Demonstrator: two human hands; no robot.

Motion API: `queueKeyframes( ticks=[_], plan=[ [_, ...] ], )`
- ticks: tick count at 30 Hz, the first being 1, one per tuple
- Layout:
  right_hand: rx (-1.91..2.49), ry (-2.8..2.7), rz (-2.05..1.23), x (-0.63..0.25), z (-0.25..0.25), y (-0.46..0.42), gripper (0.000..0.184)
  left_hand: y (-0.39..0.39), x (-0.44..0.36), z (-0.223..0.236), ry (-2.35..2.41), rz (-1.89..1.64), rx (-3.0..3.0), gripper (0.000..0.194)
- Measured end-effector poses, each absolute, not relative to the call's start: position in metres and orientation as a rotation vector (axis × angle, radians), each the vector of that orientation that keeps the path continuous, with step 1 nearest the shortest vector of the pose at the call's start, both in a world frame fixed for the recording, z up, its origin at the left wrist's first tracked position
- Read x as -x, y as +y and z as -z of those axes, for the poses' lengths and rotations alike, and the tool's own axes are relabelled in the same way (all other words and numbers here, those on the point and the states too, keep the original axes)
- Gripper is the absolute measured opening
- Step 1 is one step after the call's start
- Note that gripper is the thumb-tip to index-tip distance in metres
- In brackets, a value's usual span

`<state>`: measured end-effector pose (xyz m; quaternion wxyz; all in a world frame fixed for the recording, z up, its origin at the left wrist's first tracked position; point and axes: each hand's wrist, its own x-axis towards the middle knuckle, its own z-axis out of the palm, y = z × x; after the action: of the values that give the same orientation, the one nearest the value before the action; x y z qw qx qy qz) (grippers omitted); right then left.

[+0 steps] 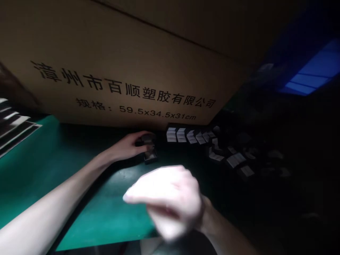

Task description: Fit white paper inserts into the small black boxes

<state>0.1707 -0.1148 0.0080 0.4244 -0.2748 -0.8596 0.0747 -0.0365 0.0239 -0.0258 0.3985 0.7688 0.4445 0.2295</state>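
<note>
Small dark box (pixel 151 156) is seen in the head view at about the middle of the picture, set on the green worktop (pixel 106 212) just in front of a large carton (pixel 132 53). It is gripped by the left hand (pixel 129 144), reached in from the left, with finger and thumb curled about its upper part; the lower part is left uncovered and a lighter inside is shown.

The right hand (pixel 168 196) is held nearer to the camera, below and to the right of the box, apart from it. It is strongly lit and blurred; its fingers appear to be bunched, but whether anything is pinched between them cannot be told.

To the right of the box, a row of small open cases (pixel 181 135) with pale insides is lined up close to the foot of the carton. Farther right, more cases (pixel 236 160) are scattered at various angles, and the farthest are lost in shadow.

The carton's face is printed with black characters (pixel 130 89) in two lines. At the left edge, a stack of layered pieces (pixel 16 131) with pale edges is partly cut off. At the upper right, a blue surface (pixel 313 72) is lit amid the dark.
</note>
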Motion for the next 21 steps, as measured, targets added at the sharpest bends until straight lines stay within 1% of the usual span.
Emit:
queueKeyframes(
  ticks=[3,5,9,14,17,21],
  plan=[
    [0.808,-1.937,-0.271,-0.176,0.013,-0.081,0.029,0.022,0.04,0.022,1.135,-0.531,-2.013,0.071],
    [0.917,-1.866,-0.311,-0.181,0.032,-0.064,0.029,0.022,0.041,0.02,1.134,-0.49,-2.029,0.071],
    [1.03,-1.761,-0.447,-0.185,0.055,-0.051,0.026,0.022,0.04,0.02,1.112,-0.492,-1.985,0.059],
    [1.128,-1.759,-0.54,-0.186,0.057,-0.047,0.024,0.025,0.037,0.025,1.213,-0.636,-1.892,0.045],
    [1.185,-1.729,-0.564,-0.192,0.059,-0.041,0.023,0.026,0.037,0.027,1.192,-0.66,-1.913,0.037],
    [1.177,-1.68,-0.571,-0.197,0.063,-0.034,0.023,0.025,0.036,0.025,1.143,-0.657,-1.896,0.033]
  ],
)
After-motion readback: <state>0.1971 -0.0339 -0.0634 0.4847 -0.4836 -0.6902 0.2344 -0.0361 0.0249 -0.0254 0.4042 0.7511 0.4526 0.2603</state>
